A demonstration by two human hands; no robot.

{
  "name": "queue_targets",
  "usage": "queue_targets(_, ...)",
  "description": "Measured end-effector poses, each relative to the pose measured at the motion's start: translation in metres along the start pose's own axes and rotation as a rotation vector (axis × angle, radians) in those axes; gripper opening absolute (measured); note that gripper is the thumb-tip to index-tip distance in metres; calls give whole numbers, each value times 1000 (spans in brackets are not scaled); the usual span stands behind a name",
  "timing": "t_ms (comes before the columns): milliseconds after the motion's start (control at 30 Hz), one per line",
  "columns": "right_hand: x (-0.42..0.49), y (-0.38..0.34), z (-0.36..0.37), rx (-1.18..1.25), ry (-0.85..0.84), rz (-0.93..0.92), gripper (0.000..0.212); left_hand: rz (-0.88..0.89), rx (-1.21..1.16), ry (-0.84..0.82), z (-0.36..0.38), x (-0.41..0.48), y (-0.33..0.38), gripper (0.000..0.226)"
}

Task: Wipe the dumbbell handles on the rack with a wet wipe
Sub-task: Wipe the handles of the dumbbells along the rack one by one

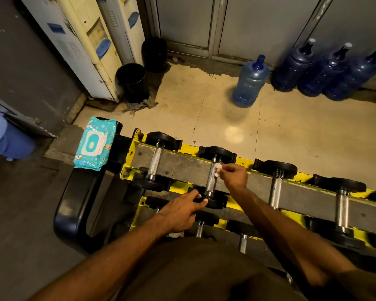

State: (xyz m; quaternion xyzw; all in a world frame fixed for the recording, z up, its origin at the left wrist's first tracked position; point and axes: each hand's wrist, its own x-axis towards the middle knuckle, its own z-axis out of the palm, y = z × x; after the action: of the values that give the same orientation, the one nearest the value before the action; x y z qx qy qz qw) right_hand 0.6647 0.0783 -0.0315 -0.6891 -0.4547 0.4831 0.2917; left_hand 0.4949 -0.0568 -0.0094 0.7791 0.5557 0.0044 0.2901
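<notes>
While four dumbbells point(275, 192) are counted on the top tier of the rack point(182, 164), the second from the rack's left end, its long axis lying front to back across the rack, is pressed at its near head by the flat, unclosed grip of the left hand point(180, 211), and one wet wipe point(218, 170) is pinched against its handle point(211, 183) in the grip of the right hand point(234, 175).

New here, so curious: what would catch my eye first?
On the yellow rack, the right hand pinches a white wipe against a shiny dumbbell handle; the left hand rests on its near end. A turquoise wipe pack lies at the rack's left; blue jugs stand beyond.
</notes>
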Motion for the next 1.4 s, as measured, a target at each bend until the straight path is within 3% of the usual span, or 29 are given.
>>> queue_targets(100,-14,16,-9,-485,-211,-535,5,-1,3,-1,3,0,2,63)
queue_targets(167,-17,17,-14,-788,-408,-736,12,-9,-5,0,3,0,2,63)
queue_targets(233,-13,4,-12,-953,-465,-783,21,-17,-14,-3,2,0,3,64)
queue_targets(367,0,-29,1,-1263,-321,-786,31,-25,-30,-28,2,-3,7,65)
queue_targets(500,-10,-57,21,-1617,-521,-776,18,-14,-22,-26,0,-6,8,62)
queue_targets(633,-17,-55,33,-1587,-834,-674,22,7,-29,-7,-5,-6,8,42)
queue_targets(700,-12,-54,32,-1535,-934,-597,22,6,-25,-13,-6,-5,9,43)
queue_targets(767,-4,-56,26,-1516,-823,-623,22,-3,-17,-41,-5,-5,9,54)
queue_targets(833,1,-59,21,-1538,-591,-682,24,-14,-6,-64,-6,-5,10,63)
queue_targets(900,-1,-61,22,-1616,-482,-700,20,-15,-9,-63,-8,-5,11,61)
queue_targets(1033,-15,-60,41,-1730,-651,-635,21,-19,-11,-28,-8,-5,9,35)
queue_targets(1133,-14,-69,42,-1696,-755,-619,22,-29,-12,-24,-5,-4,8,32)
queue_targets(1300,3,-60,15,-1439,-483,-713,23,-16,-37,-49,-3,-6,6,62)
queue_targets(1400,-9,-49,2,-1309,-535,-751,23,-17,-23,-55,-6,-5,2,65)
